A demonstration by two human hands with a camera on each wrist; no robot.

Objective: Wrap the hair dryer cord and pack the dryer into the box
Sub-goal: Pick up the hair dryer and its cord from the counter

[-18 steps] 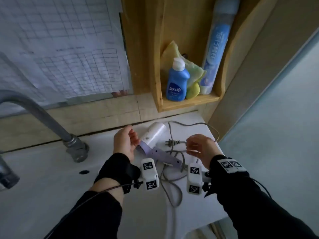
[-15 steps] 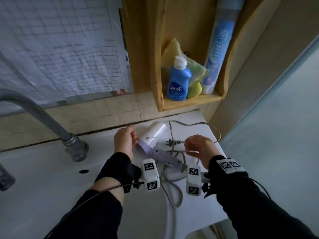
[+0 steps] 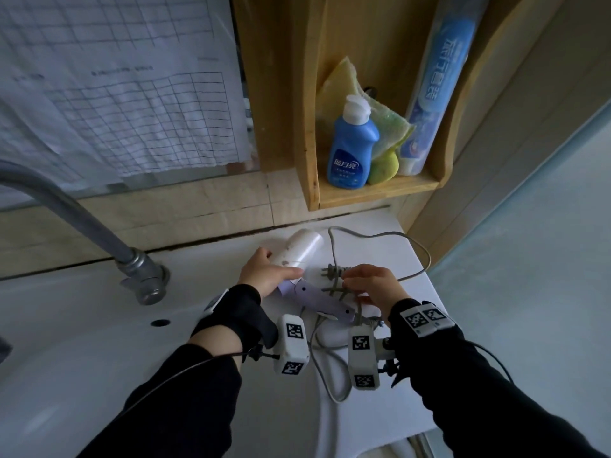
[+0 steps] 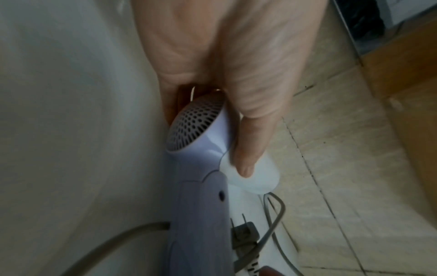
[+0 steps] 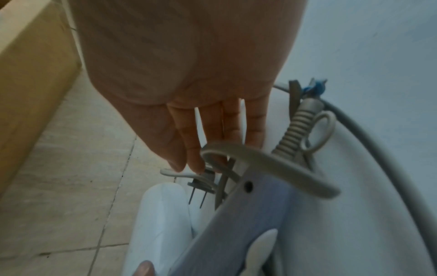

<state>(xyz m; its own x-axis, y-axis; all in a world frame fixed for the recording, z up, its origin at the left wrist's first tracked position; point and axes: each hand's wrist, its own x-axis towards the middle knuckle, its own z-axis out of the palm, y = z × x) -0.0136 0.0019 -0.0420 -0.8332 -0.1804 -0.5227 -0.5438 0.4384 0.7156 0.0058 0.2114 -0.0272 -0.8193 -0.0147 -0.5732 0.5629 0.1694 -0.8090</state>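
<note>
While left hand (image 3: 264, 276) gripped hair dryer (image 3: 302, 251) barrel on white counter (image 3: 211, 289), right hand (image 3: 370, 285) pinched plug (image 3: 332, 272), gray cord (image 3: 416, 247) lay loose beside, box unseen.

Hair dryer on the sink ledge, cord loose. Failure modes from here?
1. The cord lies in tangled loops, one hanging toward the front edge; wrapping may snag.
2. The right hand reaches at the plug, whose bare prongs could catch a loop.
3. The left hand grips only the hair dryer barrel, near the ledge's edge; a cord tug could pull it off.
</note>
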